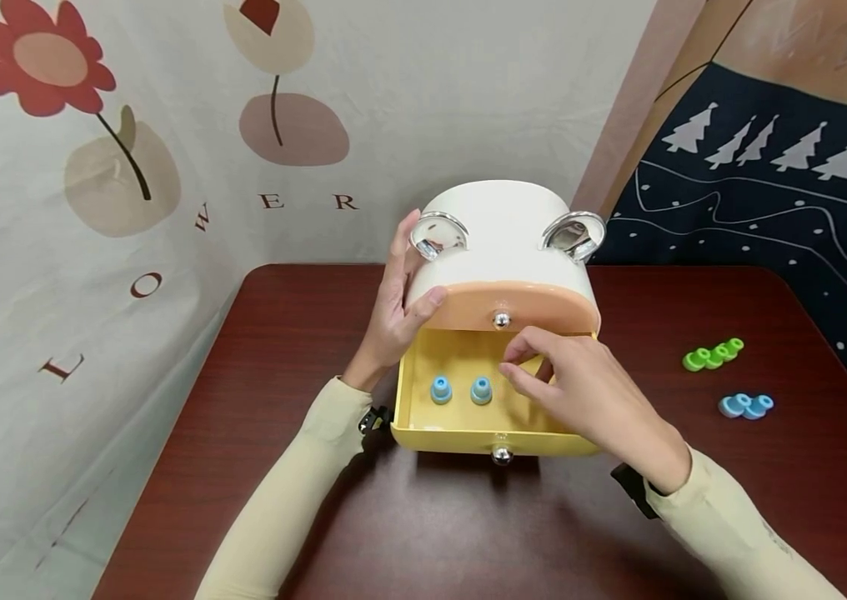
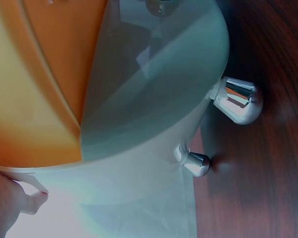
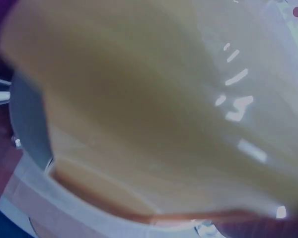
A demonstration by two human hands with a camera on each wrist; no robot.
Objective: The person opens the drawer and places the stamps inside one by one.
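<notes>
Cream sleeves (image 1: 288, 508) lie nearest. Left hand (image 1: 392, 321) grips the rounded white cabinet (image 1: 498, 225); right hand (image 1: 584, 383) hovers, apparently holding nothing, over its open yellow drawer (image 1: 453, 440). Two blue stepped plastic pieces (image 1: 441, 392) stand inside — a green row (image 1: 715, 357) and blue pair (image 1: 757, 407) remain on the red-brown desk (image 1: 656, 308).

Head view: bright, even light gleamed on the counter (image 1: 483, 533) and left shadow beneath the yellow drawer (image 1: 461, 441) | Left wrist: shade dulled the cabinet (image 2: 159, 94), lower left burned out white | Right wrist: haze and blur softened the frame, white glints flaring
</notes>
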